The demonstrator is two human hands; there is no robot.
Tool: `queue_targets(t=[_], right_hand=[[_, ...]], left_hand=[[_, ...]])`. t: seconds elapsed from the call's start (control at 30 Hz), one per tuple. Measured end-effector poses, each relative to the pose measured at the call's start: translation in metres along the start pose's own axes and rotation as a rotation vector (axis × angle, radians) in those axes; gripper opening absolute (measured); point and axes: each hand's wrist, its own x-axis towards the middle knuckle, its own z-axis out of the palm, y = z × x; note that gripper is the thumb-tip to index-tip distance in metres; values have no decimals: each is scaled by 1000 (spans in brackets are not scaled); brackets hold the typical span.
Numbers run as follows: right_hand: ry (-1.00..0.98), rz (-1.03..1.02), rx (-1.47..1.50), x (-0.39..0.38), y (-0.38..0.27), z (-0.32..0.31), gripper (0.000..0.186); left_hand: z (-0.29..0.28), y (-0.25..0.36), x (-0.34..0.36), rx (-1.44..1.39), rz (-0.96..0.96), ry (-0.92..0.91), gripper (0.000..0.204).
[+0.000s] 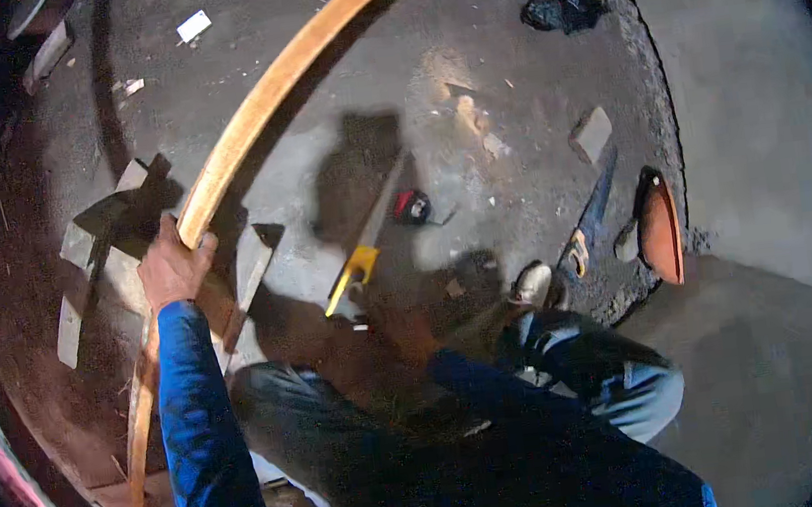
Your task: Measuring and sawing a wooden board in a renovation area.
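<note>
My left hand is closed around a long wooden board, which runs from the lower left to the top middle and bends in the fisheye picture. In deep shadow, my right hand reaches down near the yellow handle of a handsaw lying on the floor. Its fingers are too dark and blurred to show whether they touch the saw. A red and black tape measure lies just right of the saw blade.
Wooden pieces stand beneath and beside the board. To the right lie a second handsaw, a pale block and an orange-brown curved object by the wall. A black plastic bag sits farther back. My shoe is near the second saw.
</note>
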Motion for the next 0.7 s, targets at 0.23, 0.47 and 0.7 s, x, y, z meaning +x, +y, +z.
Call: queue_targets(t=[0.23, 0.47, 0.7], right_hand=[[-415, 168, 187, -48, 71, 64, 40], [-374, 235, -232, -62, 35, -58, 40], [224, 221, 94, -74, 37, -83, 32]], left_hand=[[-7, 27, 9, -32, 132, 98, 69], [-7, -4, -12, -72, 134, 97, 60], [-2, -23, -10, -149, 216, 213, 60]])
